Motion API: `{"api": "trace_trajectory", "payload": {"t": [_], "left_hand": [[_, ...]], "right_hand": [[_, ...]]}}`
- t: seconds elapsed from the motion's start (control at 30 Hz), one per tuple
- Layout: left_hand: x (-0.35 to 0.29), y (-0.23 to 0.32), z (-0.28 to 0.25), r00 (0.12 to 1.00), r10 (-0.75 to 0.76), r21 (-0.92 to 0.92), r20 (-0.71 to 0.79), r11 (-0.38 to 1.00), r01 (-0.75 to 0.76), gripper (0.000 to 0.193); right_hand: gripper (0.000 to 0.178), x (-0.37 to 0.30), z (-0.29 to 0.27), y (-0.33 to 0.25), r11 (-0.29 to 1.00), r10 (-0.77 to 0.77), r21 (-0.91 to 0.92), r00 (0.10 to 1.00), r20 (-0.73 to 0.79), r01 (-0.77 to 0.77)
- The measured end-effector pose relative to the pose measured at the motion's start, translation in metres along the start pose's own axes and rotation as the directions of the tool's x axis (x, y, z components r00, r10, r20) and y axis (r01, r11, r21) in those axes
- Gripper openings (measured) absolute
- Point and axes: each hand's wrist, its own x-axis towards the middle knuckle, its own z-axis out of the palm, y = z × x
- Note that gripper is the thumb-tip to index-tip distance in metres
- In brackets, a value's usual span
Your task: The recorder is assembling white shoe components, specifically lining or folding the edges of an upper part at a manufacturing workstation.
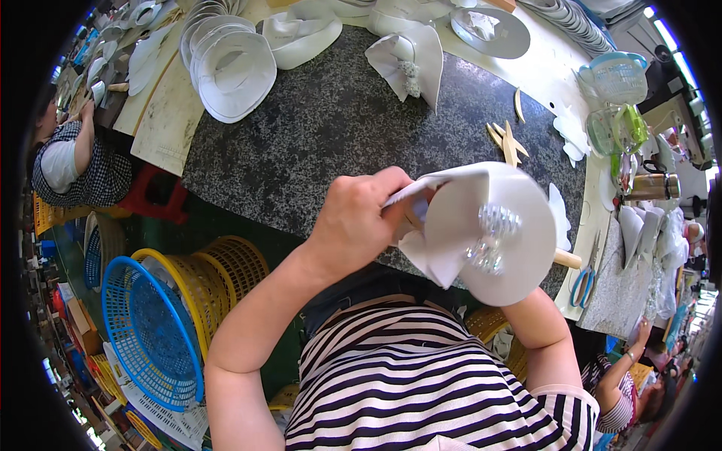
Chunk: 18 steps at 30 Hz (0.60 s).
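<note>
My left hand (353,218) is closed, its thumb and fingers pinching the folded edge of a white piece of stiff sheet material (451,199). This piece has a broad rounded flap (519,255) on the right, with a shiny, clear beaded bow (492,239) on it. It is tilted in the air above the near edge of the dark speckled tabletop (301,135). My right forearm (538,323) reaches up behind the flap, which hides the right hand and its fingers. A light wooden handle (568,259) sticks out beside the flap; its other end is hidden.
White rounded pieces (237,75) are stacked at the far left, and another bow-trimmed white piece (410,64) lies at the back. Wooden sticks (508,143), blue-handled scissors (582,288) and plastic baskets (617,75) are on the right. Blue and yellow baskets (113,331) stand lower left. Other people sit nearby.
</note>
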Motion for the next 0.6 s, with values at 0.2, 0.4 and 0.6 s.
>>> {"api": "trace_trajectory", "payload": {"t": [0.2,0.4,0.6], "left_hand": [[-0.010,-0.029,0.013,0.942,-0.333,-0.231,0.050,0.913,0.335,0.015],[-0.015,-0.039,0.024,0.979,-0.179,-0.114,-0.100,0.979,0.167,0.023],[-0.018,-0.044,0.019,0.988,-0.034,0.030,-0.152,0.999,0.039,0.024]], "right_hand": [[0.046,0.010,-0.009,-0.022,0.912,0.224,-0.370,0.971,0.086,-0.177],[0.053,0.012,-0.016,-0.011,0.953,0.242,-0.235,0.944,0.223,-0.189],[0.050,0.030,-0.011,-0.028,0.899,0.093,-0.425,0.906,0.414,0.102]]}}
